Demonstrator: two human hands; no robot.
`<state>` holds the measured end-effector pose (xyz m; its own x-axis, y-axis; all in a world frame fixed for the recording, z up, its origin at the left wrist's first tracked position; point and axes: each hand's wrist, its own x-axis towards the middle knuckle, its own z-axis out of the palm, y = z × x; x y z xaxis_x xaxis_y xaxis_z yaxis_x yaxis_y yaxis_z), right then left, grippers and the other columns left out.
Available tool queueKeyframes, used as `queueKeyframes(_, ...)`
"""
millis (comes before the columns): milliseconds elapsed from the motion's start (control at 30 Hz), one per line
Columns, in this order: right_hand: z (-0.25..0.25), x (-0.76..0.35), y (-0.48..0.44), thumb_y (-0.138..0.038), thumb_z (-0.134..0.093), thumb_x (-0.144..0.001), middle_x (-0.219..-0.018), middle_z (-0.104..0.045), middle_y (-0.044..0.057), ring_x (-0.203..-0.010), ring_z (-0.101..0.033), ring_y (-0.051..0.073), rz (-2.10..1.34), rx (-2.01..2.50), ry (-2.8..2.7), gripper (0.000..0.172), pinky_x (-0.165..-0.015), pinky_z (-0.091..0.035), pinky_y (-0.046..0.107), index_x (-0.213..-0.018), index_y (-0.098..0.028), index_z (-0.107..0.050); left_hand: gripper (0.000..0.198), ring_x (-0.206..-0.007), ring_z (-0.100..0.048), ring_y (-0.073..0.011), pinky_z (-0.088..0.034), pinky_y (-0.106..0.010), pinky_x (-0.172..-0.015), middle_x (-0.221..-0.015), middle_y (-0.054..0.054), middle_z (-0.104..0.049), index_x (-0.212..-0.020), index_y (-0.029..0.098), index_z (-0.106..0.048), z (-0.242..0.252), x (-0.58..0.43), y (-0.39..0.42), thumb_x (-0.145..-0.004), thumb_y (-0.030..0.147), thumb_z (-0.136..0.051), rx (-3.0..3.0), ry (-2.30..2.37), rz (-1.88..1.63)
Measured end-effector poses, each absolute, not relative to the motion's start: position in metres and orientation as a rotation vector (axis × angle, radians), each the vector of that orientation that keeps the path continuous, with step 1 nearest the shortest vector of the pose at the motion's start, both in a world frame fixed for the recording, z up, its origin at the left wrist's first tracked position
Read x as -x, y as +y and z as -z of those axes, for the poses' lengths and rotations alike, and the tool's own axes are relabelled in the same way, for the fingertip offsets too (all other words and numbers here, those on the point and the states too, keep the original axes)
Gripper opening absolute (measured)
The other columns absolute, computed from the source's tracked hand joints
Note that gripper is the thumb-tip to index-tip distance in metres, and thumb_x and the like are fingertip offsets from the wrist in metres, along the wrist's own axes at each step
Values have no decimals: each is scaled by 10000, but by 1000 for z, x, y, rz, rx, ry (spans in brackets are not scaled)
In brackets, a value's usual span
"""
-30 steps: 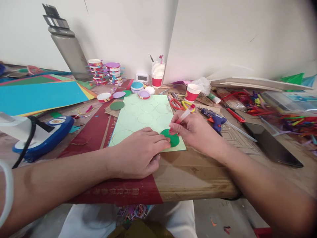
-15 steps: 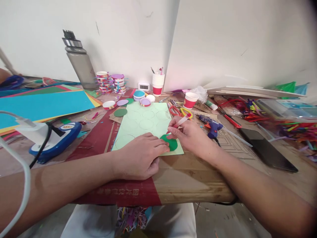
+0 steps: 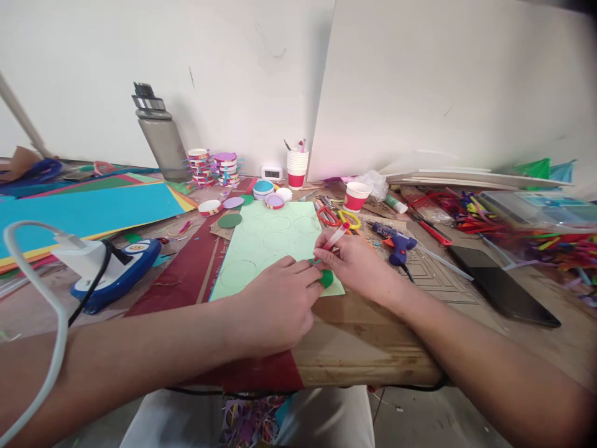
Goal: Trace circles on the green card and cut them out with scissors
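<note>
**Desk seen from above, left to right.** At the far left we found a white charger (image 3: 77, 256) resting on a blue device (image 3: 119, 264), with a grey water bottle (image 3: 163, 140) farther back (neither was touched). In the middle, the light green sheet (image 3: 268, 236), marked with drawn circles, lay on the table (image 3: 373, 351). The left hand (image 3: 275, 308) lay palm down on the sheet's near right corner. It gripped nothing, and its fingers pressed on the dark green disc (image 3: 328, 278). A second earlier most of that disc had shown, but by now the fingers had slid across it and only its right edge remained visible. The pen (image 3: 336, 236), pinched in the closed right hand (image 3: 359, 264), had its tip at the disc's far rim, just beside the left fingertips. We judged that the outline around the disc was partly drawn. To the right lay a blue glue gun (image 3: 396, 241) and a dark phone (image 3: 501, 287).
</note>
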<state>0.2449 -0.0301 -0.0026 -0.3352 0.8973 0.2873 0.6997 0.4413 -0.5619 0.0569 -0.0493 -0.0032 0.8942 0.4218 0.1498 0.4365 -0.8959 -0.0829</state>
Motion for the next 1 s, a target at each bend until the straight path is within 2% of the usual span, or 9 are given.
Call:
queueKeyframes(233, -1, -243, -33, -164, -501, -922, -700, -640, 7, -664, -663, 146, -672, 1339, -2076, 140, -633, -478, 264, -787, -197, -517, 287, -965, -615, -277, -436, -429, -869, -1065, -147, -677, -1117, 105, -624, 10, -65, -59, -900, 237, -489, 2884, -700, 146)
queueKeyframes(400, 1, -244, -34, -177, -501, -921, -772, -659, 25, -713, -685, 160, -634, 1355, -2099, 117, -641, -493, 272, -810, -198, -530, 259, -956, -617, -287, -457, -437, -802, -1058, -147, -673, -1068, 122, -627, 16, -64, -60, -916, 290, -502, 2861, -616, 186)
queueKeyframes(567, 3, -244, -33, -208, -496, -938, -764, -675, 25, -720, -694, 169, -706, 1373, -2072, 145, -638, -501, 278, -800, -205, -542, 237, -864, -628, -273, -469, -428, -734, -946, -133, -677, -989, 111, -644, 19, -64, -62, -922, 272, -484, 2859, -583, 222)
queueKeyframes(833, 8, -241, -34, -226, -497, -959, -842, -663, 38, -755, -635, 157, -556, 1271, -2084, 194, -693, -484, 291, -795, -192, -596, 309, -1000, -642, -296, -489, -427, -810, -1074, -184, -689, -1060, 79, -646, 26, -60, -64, -907, 285, -475, 2876, -608, 309)
queueKeyframes(1000, 12, -241, -32, -223, -506, -959, -867, -662, 43, -783, -612, 158, -531, 1252, -2082, 224, -707, -469, 293, -768, -185, -617, 300, -1026, -647, -302, -497, -429, -781, -1079, -184, -697, -1040, 80, -649, 27, -59, -66, -907, 271, -461, 2902, -614, 345)
